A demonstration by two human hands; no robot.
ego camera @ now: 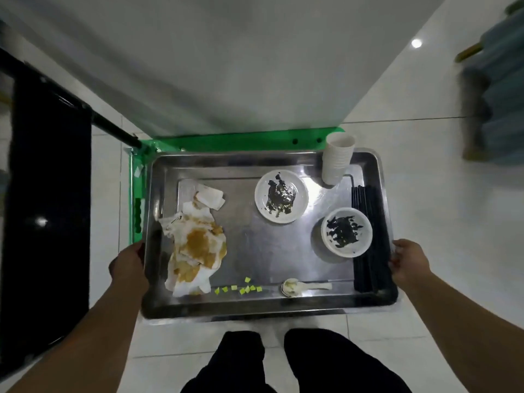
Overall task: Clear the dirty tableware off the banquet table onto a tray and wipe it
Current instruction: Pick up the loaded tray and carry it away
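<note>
We see a big metal tray (243,309) in front of us, over the white floor (425,180). It lies flat. Its long side runs from left to right, and its short ends point at the two hands.

The left hand (129,265) grips the left end of the tray. We see the back of this hand, and its fingers curl at the rim. The right hand (408,262) grips the right end, and its fingers bend round the edge there. Both hands hold the tray and nothing else.

On the left part of the tray lie crumpled napkins (195,248) with brown stains. A white plate (281,200) with dark food scraps sits past the middle. A white bowl (346,231) with dark scraps sits nearer to the right hand. A stack of white cups (337,160) stands in the far right corner and leans a little. Black chopsticks (365,273) lie along the right side, with their long way pointing from near us to far from us. The bowl rests partly on them. A white spoon (303,287) lies by the near edge, and its handle points right. Small yellow bits (243,289) lie just left of the spoon.

A green frame (241,141) is at the tray's far edge. We cannot tell if the tray rests on it. Past it is a white table (255,66).
</note>
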